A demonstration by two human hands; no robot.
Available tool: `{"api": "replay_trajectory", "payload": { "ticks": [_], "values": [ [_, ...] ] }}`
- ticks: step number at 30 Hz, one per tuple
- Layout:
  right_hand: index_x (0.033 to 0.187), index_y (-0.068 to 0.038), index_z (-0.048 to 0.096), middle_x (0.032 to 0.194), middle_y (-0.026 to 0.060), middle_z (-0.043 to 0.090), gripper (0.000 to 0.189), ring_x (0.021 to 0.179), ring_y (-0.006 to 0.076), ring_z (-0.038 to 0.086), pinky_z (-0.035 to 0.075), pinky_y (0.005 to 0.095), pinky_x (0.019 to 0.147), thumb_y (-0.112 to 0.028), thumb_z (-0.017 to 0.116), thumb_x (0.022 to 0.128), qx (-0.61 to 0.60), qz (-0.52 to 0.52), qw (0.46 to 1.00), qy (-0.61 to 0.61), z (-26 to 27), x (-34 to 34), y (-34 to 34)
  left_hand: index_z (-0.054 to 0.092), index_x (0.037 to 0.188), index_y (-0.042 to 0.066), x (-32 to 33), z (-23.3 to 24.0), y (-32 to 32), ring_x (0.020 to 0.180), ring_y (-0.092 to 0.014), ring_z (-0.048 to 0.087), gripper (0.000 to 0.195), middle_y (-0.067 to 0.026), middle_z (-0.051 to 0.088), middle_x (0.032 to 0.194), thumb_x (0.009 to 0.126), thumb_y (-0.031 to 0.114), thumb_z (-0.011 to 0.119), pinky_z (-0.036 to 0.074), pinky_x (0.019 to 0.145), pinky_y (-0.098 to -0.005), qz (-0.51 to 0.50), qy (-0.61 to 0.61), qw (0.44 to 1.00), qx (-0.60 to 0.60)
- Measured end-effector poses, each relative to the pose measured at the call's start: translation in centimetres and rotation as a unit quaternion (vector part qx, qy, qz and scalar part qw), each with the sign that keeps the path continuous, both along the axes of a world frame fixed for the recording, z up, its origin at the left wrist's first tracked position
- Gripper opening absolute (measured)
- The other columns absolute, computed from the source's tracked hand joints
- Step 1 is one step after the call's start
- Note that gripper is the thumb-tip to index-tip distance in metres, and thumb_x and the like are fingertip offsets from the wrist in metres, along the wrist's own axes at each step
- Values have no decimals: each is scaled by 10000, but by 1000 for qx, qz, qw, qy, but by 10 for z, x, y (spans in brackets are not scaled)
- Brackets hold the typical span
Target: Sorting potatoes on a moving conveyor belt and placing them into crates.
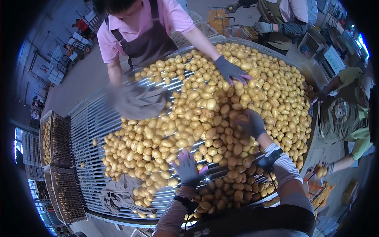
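Observation:
Potatoes (pixel 165 142) lie in a thick layer on a table of metal bars (pixel 91 166). My left hand (pixel 187 170), in a grey glove with pink fingertips, is spread at the near edge of the layer, its fingertips against potatoes. Over the pile to the right is my right hand (pixel 254 123), also gloved. Its thumb and fingers look apart, and the fingertips are dark and blurred among the potatoes. I see no potato gripped in either hand. Near my left forearm, a crumpled grey cloth (pixel 121 192) rests on the bars beside potatoes.
Across the table, a person in an apron presses one gloved hand (pixel 232 70) onto the potatoes and moves a blurred grey cloth (pixel 137 100) with the other. Plastic crates (pixel 63 195) stand at the left end, one holding potatoes. Other people (pixel 340 109) stand at the right and far side.

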State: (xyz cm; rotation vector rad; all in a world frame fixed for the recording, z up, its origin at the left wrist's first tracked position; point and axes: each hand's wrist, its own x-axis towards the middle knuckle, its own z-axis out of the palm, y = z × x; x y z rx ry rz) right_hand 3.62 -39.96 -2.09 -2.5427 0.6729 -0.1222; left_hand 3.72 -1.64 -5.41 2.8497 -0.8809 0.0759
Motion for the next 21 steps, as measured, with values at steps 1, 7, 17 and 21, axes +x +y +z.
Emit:
{"api": "replay_trajectory", "payload": {
  "ticks": [1, 7, 17, 21],
  "values": [
    [980, -49, 647, 1001, 190, 703, 525, 907, 401, 674, 539, 479, 799, -511, 796, 780, 65, 5, 990, -122, -9, 7, 5, 518, 1392, 27, 0, 2, -6, 1488, -441, 290, 943, -208, 351, 1597, 803, 756, 615, 55, 1140, -776, -6, -1, 1000, -11],
    [1130, -69, 638, 1004, 143, 686, 541, 949, 361, 643, 532, 465, 852, -447, 811, 784, 10, 245, 938, -245, 7, 97, 96, 546, 1367, 21, -3, 4, -7, 1489, -425, 287, 908, -210, 365, 1584, 806, 729, 640, 66, 1127, -791, 5, 7, 1000, -16],
    [884, -88, 682, 856, 106, 639, 430, 822, 328, 618, 488, 470, 716, -489, 802, 783, 25, 179, 962, -203, -3, -1, 143, 483, 1464, 127, -2, 4, -7, 1529, -435, 201, 899, -220, 253, 1648, 822, 747, 593, 3, 1168, -733, 12, 31, 999, 13],
    [900, -106, 698, 904, 107, 638, 436, 915, 319, 628, 503, 461, 746, -503, 821, 769, 60, 181, 962, -197, 13, -78, 173, 486, 1470, 138, -2, 9, -4, 1520, -454, 214, 858, -234, 244, 1652, 829, 691, 632, 30, 1158, -748, -5, 18, 999, 27]
  ]
}}
